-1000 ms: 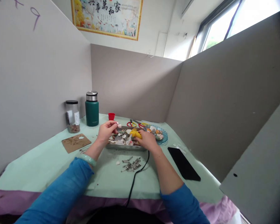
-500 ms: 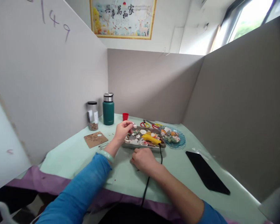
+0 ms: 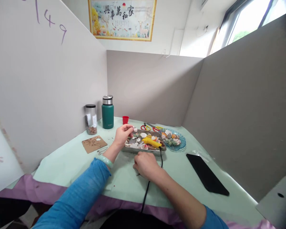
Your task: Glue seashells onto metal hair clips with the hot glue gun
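Note:
My left hand (image 3: 123,136) is raised at the near left edge of the metal tray (image 3: 143,150). Its fingertips pinch a small white shell (image 3: 135,129). In the tray, among many mixed shells, lies a yellow glue gun (image 3: 152,142), its black cord running over the front rim. My right hand (image 3: 146,164) rests low on the table in front of the tray, fingers curled down. It covers the pile of small metal clips, and only a bit of metal (image 3: 137,172) shows by its fingers. What those fingers hold is hidden.
Left of the tray are a brown card (image 3: 90,145), metal tweezers (image 3: 102,150), a jar (image 3: 91,120), a green flask (image 3: 107,113) and a red cup (image 3: 125,120). A blue plate (image 3: 182,144) of shells, scissors (image 3: 154,128) and a black phone-like slab (image 3: 206,175) lie rightward. Grey partitions enclose the table.
My right hand has let go of the glue gun, which now lies in the tray, and has come down over the metal clips. My left hand still holds the shell. The view has turned left.

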`<state>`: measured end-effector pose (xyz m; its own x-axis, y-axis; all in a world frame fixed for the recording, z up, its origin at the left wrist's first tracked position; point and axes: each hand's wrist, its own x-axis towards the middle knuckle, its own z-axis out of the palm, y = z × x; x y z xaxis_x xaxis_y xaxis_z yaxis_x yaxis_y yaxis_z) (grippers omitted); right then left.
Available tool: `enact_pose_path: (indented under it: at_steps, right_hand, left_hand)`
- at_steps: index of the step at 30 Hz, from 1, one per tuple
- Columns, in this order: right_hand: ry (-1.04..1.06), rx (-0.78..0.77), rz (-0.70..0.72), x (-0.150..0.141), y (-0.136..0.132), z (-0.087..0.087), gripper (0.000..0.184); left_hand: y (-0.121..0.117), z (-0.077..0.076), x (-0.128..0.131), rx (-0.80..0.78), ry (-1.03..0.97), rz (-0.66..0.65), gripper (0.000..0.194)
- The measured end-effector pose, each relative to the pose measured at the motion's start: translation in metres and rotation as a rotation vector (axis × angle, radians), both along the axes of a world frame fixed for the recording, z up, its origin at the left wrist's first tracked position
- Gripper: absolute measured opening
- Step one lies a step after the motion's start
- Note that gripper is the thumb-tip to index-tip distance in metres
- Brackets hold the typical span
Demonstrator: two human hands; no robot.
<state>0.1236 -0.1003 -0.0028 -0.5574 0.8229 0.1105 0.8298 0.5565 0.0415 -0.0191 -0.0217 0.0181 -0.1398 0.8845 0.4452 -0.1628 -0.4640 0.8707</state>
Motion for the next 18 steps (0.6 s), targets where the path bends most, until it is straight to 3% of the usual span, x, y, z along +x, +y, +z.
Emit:
enact_pose_path:
  at_steps: [5, 12, 15, 18]
  right_hand:
    - [0.034, -0.064, 0.052, 0.002, -0.001, 0.005, 0.018]
    - [0.161, -0.075, 0.197, 0.001, -0.001, -0.005, 0.017]
    - [0.396, -0.055, 0.294, 0.005, 0.002, 0.0, 0.012]
    - [0.815, -0.019, 0.302, 0.011, 0.01, 0.016, 0.008]
  left_hand:
    - [-0.002, 0.002, 0.001, 0.013, -0.004, -0.014, 0.027]
    - [-0.003, 0.0, 0.001, 0.035, 0.03, -0.017, 0.027]
    - [-0.004, 0.0, 0.001, 0.054, 0.044, -0.026, 0.025]
    - [-0.006, 0.0, 0.002, 0.059, 0.052, -0.027, 0.024]
